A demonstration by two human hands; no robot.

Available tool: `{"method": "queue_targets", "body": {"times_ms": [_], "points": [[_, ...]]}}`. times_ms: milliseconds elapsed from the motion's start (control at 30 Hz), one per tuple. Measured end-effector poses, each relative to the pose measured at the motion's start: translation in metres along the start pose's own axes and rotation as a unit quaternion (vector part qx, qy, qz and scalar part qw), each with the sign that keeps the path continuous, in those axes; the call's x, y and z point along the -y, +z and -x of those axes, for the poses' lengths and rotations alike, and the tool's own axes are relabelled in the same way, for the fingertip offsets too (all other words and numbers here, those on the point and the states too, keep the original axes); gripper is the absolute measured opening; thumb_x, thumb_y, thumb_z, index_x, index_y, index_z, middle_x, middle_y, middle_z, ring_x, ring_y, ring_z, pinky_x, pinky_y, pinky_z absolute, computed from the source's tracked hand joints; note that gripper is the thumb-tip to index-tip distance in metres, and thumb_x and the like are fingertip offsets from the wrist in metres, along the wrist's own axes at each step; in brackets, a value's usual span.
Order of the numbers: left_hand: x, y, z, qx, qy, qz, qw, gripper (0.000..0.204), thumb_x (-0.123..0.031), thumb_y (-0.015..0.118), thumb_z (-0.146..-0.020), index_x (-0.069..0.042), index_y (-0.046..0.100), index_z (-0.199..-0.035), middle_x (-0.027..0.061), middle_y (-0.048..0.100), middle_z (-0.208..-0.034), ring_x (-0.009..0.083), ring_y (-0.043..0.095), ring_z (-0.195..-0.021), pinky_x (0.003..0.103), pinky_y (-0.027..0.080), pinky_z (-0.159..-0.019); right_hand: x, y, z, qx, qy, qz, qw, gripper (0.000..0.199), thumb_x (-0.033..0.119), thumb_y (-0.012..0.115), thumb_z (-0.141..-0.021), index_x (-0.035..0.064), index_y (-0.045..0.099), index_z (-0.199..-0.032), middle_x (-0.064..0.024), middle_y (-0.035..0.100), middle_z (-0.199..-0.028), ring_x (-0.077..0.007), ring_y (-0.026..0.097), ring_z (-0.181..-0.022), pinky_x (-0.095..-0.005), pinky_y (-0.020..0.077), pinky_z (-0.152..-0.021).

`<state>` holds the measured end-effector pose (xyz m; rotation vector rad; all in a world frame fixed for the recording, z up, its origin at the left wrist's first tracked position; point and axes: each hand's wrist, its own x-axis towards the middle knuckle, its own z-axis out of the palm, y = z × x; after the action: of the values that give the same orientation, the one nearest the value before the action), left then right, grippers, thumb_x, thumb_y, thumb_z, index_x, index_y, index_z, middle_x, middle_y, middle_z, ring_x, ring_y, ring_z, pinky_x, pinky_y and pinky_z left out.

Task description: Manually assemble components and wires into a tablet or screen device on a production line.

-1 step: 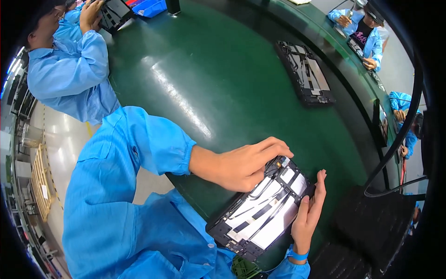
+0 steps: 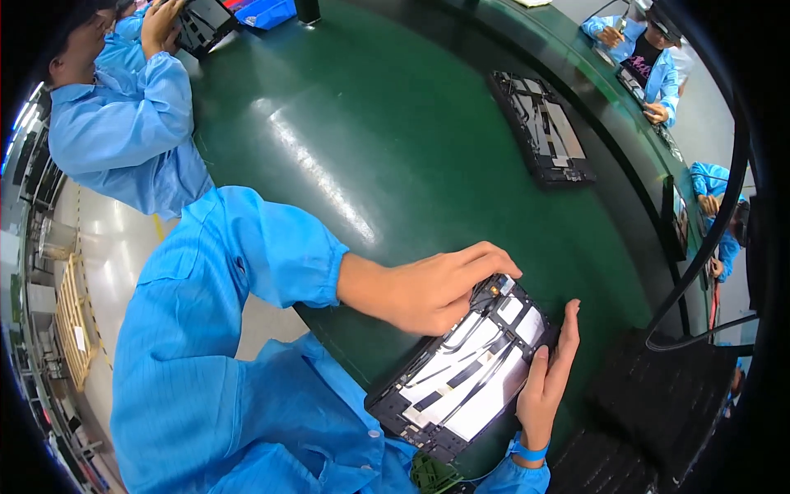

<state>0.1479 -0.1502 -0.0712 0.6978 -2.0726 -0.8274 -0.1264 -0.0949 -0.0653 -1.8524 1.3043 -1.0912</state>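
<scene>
An opened tablet-like device (image 2: 473,375) with a black frame, shiny silver panels and dark cables lies tilted in front of me, its inner side up. My left hand (image 2: 432,290) reaches over its upper left edge, fingers bent and closed at the far corner; some fingertips are hidden. On the opposite long edge, my right hand (image 2: 547,383) grips the device, its thumb near the frame and its other fingers stretched along the side. A blue strap (image 2: 527,450) circles my right wrist.
Farther back on the green table (image 2: 395,156) lies a second opened device (image 2: 545,132). A co-worker (image 2: 123,132) stands at the left, holding a similar device. Beyond the dark rail, other people (image 2: 654,66) work. A black cable (image 2: 699,255) hangs right, above a black ridged surface (image 2: 650,395).
My left hand has shifted very slightly up and to the right at the device's corner. The right hand and the device look the same.
</scene>
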Motion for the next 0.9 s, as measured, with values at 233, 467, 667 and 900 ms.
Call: {"method": "queue_targets", "body": {"times_ms": [233,467,667,900], "points": [[-0.006,-0.031,-0.038,0.164,-0.093,0.022,0.982,0.051,-0.008,0.067,-0.089,0.000,0.057,-0.138,0.0214,0.064,-0.125,0.0380,0.070,-0.095,0.049,0.055,-0.083,0.015,-0.009,-0.037,0.056,-0.099,0.236,0.965,0.050,0.006,0.054,-0.098,0.0001,0.063,-0.147,-0.0255,0.050,-0.162,-0.0470,0.041,-0.152,-0.0518,0.0318,-0.127],[-0.002,-0.023,-0.042,0.210,-0.085,0.011,0.974,0.061,-0.009,0.071,-0.081,-0.008,0.057,-0.141,0.0152,0.059,-0.125,0.0304,0.067,-0.085,0.045,0.054,-0.075,0.004,0.005,-0.036,-0.003,-0.114,0.135,0.984,0.020,0.005,0.075,-0.092,-0.0007,0.065,-0.108,-0.0161,0.063,-0.111,-0.0333,0.057,-0.102,-0.0437,0.0479,-0.087],[0.000,-0.020,-0.048,0.239,-0.076,0.031,0.968,0.067,-0.009,0.072,-0.079,-0.008,0.055,-0.144,0.0143,0.057,-0.131,0.0284,0.065,-0.083,0.043,0.054,-0.075,-0.002,0.000,-0.039,0.028,-0.095,0.150,0.984,0.013,0.008,0.076,-0.095,0.0008,0.066,-0.099,-0.0142,0.060,-0.106,-0.0304,0.053,-0.097,-0.0409,0.0456,-0.081],[0.000,-0.008,-0.051,0.225,-0.154,0.033,0.962,0.062,-0.008,0.072,-0.081,-0.007,0.057,-0.141,0.0131,0.060,-0.125,0.0255,0.064,-0.085,0.042,0.053,-0.074,-0.009,-0.003,-0.042,0.016,-0.106,0.135,0.985,0.015,0.001,0.080,-0.091,0.0015,0.065,-0.094,-0.0102,0.058,-0.096,-0.0290,0.053,-0.092,-0.0397,0.0442,-0.078]]}}
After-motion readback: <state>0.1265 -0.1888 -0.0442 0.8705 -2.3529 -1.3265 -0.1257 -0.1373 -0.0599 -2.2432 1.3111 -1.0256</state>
